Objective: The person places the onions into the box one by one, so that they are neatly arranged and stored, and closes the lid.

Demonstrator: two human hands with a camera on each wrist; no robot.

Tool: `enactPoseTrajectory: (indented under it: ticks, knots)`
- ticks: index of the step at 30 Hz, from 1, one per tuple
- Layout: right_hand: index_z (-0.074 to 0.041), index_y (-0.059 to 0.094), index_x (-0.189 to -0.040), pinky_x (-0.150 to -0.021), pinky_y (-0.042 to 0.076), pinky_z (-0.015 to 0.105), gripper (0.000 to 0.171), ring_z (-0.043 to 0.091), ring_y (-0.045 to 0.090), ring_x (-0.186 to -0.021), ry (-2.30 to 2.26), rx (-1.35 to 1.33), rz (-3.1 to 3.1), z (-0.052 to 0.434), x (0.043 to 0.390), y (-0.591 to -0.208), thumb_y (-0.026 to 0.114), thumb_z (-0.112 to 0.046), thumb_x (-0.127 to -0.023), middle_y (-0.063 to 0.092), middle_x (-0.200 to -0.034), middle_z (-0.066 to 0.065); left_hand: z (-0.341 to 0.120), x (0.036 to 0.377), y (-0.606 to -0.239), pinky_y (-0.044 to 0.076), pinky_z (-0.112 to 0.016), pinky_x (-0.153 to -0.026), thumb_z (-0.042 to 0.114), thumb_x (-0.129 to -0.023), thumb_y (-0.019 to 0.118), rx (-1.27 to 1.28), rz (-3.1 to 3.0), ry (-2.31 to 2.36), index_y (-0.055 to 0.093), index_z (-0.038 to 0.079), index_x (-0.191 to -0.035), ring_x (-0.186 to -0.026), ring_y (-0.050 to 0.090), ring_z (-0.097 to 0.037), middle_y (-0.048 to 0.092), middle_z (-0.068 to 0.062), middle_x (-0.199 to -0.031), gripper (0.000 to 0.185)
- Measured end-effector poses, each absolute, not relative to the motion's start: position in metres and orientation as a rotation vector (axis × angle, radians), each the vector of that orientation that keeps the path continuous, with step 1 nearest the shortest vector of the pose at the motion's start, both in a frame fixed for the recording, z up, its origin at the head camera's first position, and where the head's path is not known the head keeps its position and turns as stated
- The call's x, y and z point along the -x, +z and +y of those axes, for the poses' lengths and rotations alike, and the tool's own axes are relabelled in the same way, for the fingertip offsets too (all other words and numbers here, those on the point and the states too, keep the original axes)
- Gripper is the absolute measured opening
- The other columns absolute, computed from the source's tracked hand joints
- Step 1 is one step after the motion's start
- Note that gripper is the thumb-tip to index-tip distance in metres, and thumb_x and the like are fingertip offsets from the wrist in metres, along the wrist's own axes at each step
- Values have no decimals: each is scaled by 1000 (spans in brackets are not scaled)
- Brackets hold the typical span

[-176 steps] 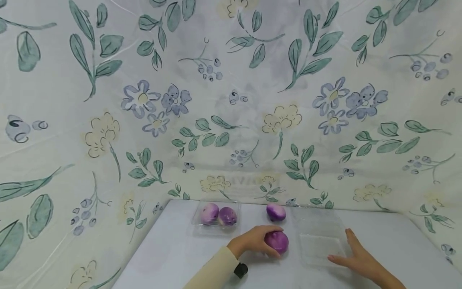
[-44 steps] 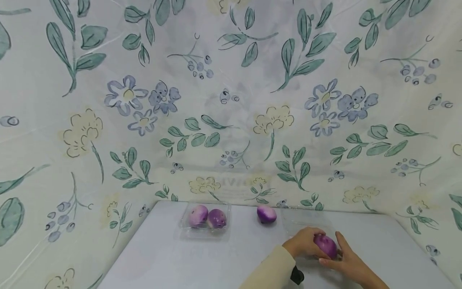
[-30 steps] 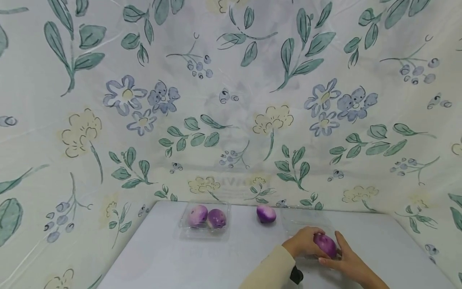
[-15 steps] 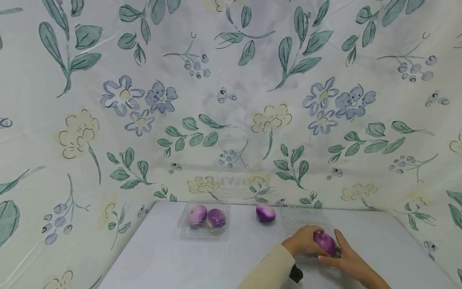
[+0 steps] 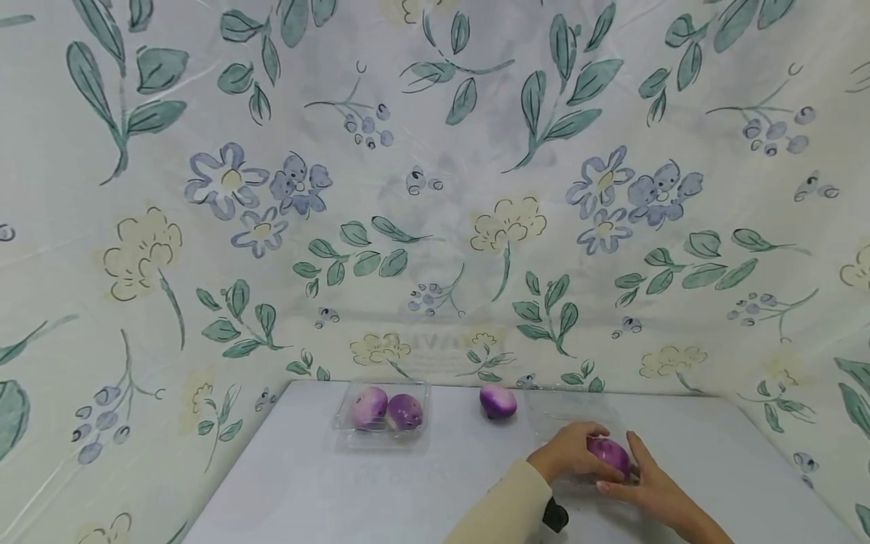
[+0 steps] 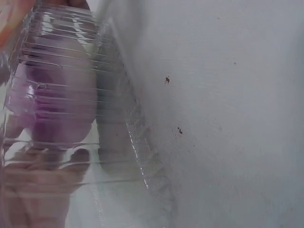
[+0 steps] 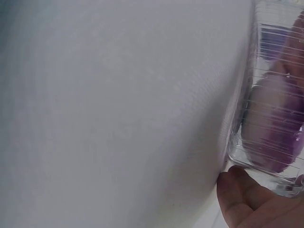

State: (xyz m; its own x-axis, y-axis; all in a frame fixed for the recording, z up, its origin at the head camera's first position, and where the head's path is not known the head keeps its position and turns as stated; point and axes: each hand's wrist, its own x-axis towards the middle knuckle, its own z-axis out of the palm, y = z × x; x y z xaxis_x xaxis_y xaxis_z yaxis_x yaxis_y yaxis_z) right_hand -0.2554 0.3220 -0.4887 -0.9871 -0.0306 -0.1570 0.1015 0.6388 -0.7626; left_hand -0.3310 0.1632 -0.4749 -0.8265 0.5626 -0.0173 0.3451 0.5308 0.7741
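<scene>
On the white tabletop (image 5: 408,491), your left hand (image 5: 569,453) grips the purple onion (image 5: 609,456) in the clear tray (image 5: 578,412); your right hand (image 5: 646,487) lies flat-fingered at its 3 o'clock. Release next, gently.

purple onions: 4 (image 5: 609,455) | clear plastic trays: 2 (image 5: 348,438) | hands: 2 (image 5: 569,453) | table: 1 (image 5: 306,483)

this looks like a staged recording booth rather than a lived-in room: a floral sheet (image 5: 435,189) printed with green leaves and blue and yellow flowers hangs as backdrop on three sides, closing in a plain white table (image 5: 353,483) that bears only purple onions and clear plastic produce trays (image 5: 347,438).
</scene>
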Motion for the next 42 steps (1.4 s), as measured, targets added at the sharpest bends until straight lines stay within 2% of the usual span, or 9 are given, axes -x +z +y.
enactPoseTrajectory:
  ticks: [4,9,15,20,27,31,37,42]
  knots:
    - [7,-12,-153,-111,26,70,120,59,20,-141,-1289,-61,2682,321,254,-488,74,-44,-86,-5,-157,39,161,330,-474,52,-20,-89,30,-73,88,-804,2510,1233,67,20,-124,-102,60,-1,69,8,-118,56]
    - [7,-13,-153,-111,22,71,121,57,19,-142,-1297,-52,2680,322,253,-489,74,-43,-86,-4,-157,39,158,329,-472,49,-21,-96,33,-76,86,-874,2497,1316,65,19,-129,-116,59,-4,66,8,-128,58]
    - [9,-12,-152,-111,23,70,121,57,21,-142,-1297,-28,2688,321,253,-487,75,-41,-86,-5,-157,38,156,330,-472,45,-24,-104,35,-76,85,-919,2518,1346,66,20,-129,-122,56,-3,65,13,-129,58]
    - [9,-13,-152,-111,25,70,120,57,20,-141,-1326,-14,2676,320,251,-486,75,-39,-86,-6,-157,39,155,332,-472,45,-24,-104,37,-77,84,-976,2549,1336,66,20,-129,-125,57,-5,65,12,-130,58]
    - [9,-12,-152,-110,24,71,120,60,19,-139,-1319,-49,2680,319,253,-486,75,-40,-85,-6,-156,40,148,339,-460,50,-21,-94,36,-81,81,-1066,2515,1433,66,19,-128,-122,58,-8,65,11,-131,52]
    - [8,-12,-152,-110,23,72,120,61,18,-139,-1303,-52,2675,321,254,-486,74,-42,-86,-7,-156,40,140,345,-446,50,-25,-98,39,-84,77,-1104,2534,1437,65,20,-130,-122,59,-13,66,8,-130,51]
    - [8,-12,-152,-109,23,73,121,60,19,-139,-1284,-64,2680,322,255,-487,74,-43,-85,-7,-157,38,121,359,-433,48,-29,-103,37,-88,74,-1092,2531,1499,67,17,-127,-122,58,-12,66,2,-130,45]
    - [10,-11,-152,-109,21,73,121,60,19,-139,-1258,-85,2691,320,258,-487,74,-46,-85,-5,-156,40,102,372,-434,49,-37,-104,31,-88,73,-1047,2611,1557,67,10,-122,-122,60,-23,68,-5,-126,40]
